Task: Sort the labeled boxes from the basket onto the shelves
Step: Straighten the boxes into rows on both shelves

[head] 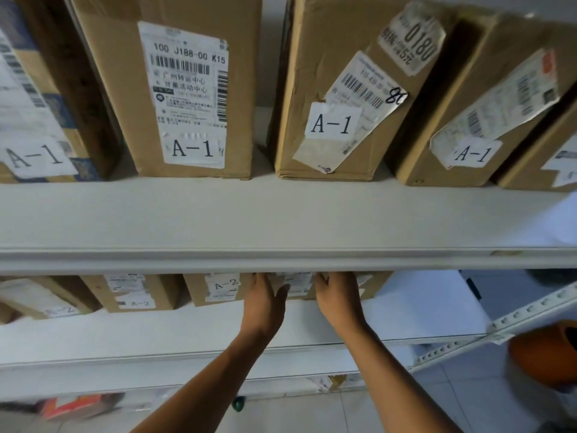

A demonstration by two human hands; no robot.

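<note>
orange round object (544, 354), pale tiled floor (343, 410)

Two bare forearms enter from the bottom edge, no sleeves visible. Left hand (264, 300) and right hand (338, 296) bare: no gloves, rings, watch or wristbands. Fingertips hidden behind shelf edge.

The tall brown cardboard boxes (175, 89) look dull and creased, with thin white paper labels (192, 148). The pale grey metal shelf (281, 214) looks smooth and matt.
</note>
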